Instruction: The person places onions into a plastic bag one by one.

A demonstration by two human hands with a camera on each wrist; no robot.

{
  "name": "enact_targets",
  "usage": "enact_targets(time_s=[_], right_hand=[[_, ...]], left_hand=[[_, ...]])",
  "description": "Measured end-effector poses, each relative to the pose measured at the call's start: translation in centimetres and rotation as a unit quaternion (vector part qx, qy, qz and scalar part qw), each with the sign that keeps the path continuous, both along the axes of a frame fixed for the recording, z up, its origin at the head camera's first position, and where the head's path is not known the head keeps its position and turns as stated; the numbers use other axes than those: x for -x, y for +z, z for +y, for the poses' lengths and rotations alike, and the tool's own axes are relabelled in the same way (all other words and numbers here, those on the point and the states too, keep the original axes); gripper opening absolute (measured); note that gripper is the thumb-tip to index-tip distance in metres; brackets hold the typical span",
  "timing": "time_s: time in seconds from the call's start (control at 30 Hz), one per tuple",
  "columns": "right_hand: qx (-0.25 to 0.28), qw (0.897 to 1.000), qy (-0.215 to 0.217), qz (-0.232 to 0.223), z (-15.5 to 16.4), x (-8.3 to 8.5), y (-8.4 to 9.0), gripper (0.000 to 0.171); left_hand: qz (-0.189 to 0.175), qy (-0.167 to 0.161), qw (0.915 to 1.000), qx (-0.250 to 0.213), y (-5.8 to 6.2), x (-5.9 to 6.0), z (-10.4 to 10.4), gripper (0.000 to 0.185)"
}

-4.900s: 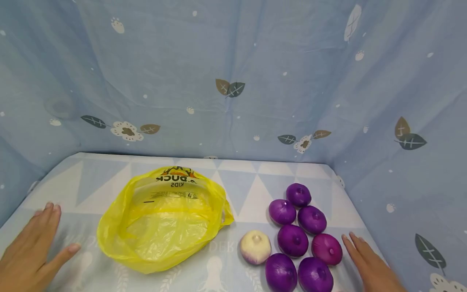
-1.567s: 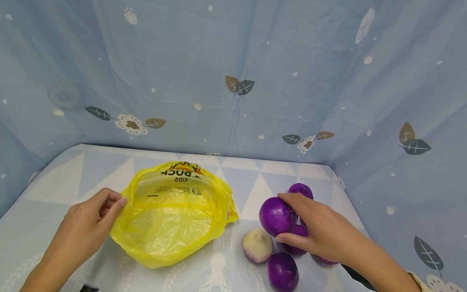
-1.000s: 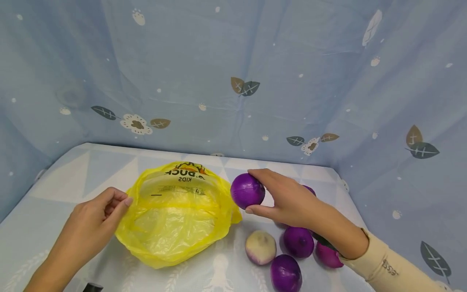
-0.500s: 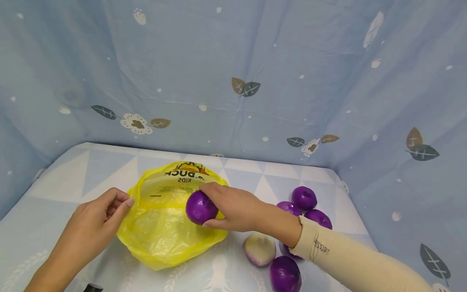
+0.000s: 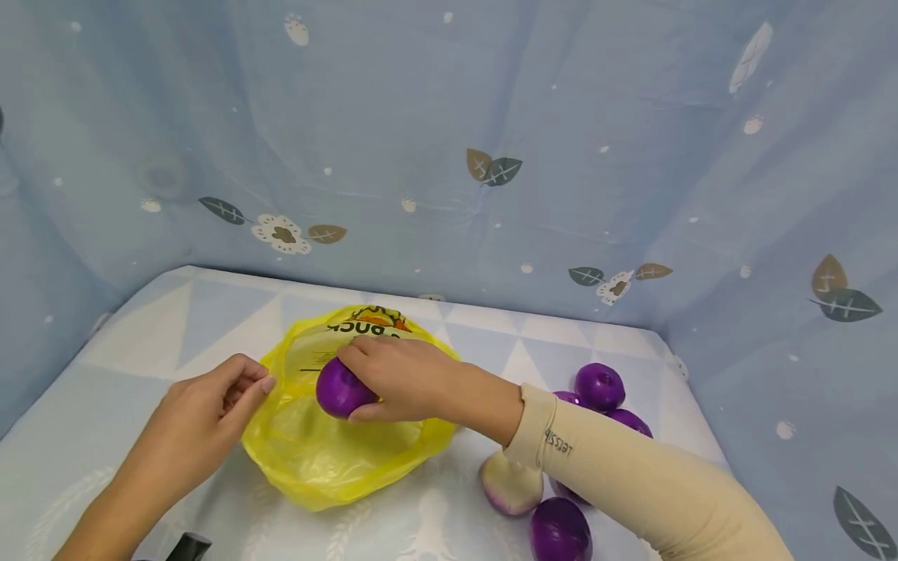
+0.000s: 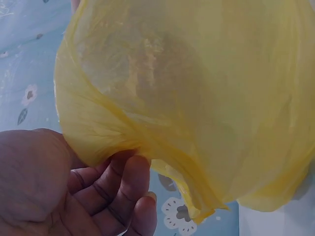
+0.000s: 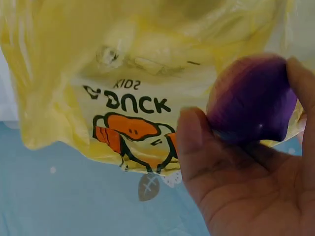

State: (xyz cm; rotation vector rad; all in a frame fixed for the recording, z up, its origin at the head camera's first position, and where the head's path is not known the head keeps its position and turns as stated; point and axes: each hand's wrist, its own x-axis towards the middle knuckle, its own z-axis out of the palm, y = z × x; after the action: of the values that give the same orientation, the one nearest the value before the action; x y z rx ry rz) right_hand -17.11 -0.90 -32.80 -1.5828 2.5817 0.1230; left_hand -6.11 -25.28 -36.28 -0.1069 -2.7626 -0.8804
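At the left, the left hand [image 5: 203, 413] pinches the rim of the yellow bag [image 5: 330, 467] at its nine o'clock edge, fingers curled into the thin film and holding the mouth open. The bag looks soft and slippery, light enough to slide or collapse if that pinch slackens, so the bunched rim seems the sound place to hold it.

Over the bag's mouth, the right hand [image 5: 400, 378] is wrapped round a purple onion [image 5: 339, 389], thumb below and fingers over the top. The onion looks firm, smooth and round with some weight to it; I'd guess it could roll once let go, and a grip across its widest part suits it.

Toward four o'clock from the bag lie a pale onion [image 5: 510, 485] and several more purple onions [image 5: 599, 386], clustered close together. The table [image 5: 140, 327] has open room at the left, while the cloth wall [image 5: 449, 117] closes in behind and on the right.
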Motion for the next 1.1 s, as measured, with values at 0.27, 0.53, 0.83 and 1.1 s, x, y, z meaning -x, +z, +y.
enact_targets(time_s=[0.27,0.53,0.83,1.1], right_hand=[[-0.037,0.999,-0.003,-0.040,-2.6,1.4,-1.4,0.073],[-0.034,0.994,-0.058,-0.082,-5.0,2.7,-3.2,0.078],[-0.024,0.987,-0.089,-0.130,-6.7,3.7,-3.7,0.075],[0.015,0.983,-0.104,-0.150,-6.9,5.0,-5.3,0.064]], left_hand=[[-0.004,-0.022,0.9998,-0.001,0.2,0.1,-0.6,0.004],[0.003,-0.034,0.9994,-0.004,-0.3,-0.1,0.0,0.004],[-0.038,-0.044,0.9982,-0.013,-0.1,0.0,0.3,0.005],[-0.024,-0.047,0.9986,-0.011,-0.1,-0.1,0.3,0.004]])
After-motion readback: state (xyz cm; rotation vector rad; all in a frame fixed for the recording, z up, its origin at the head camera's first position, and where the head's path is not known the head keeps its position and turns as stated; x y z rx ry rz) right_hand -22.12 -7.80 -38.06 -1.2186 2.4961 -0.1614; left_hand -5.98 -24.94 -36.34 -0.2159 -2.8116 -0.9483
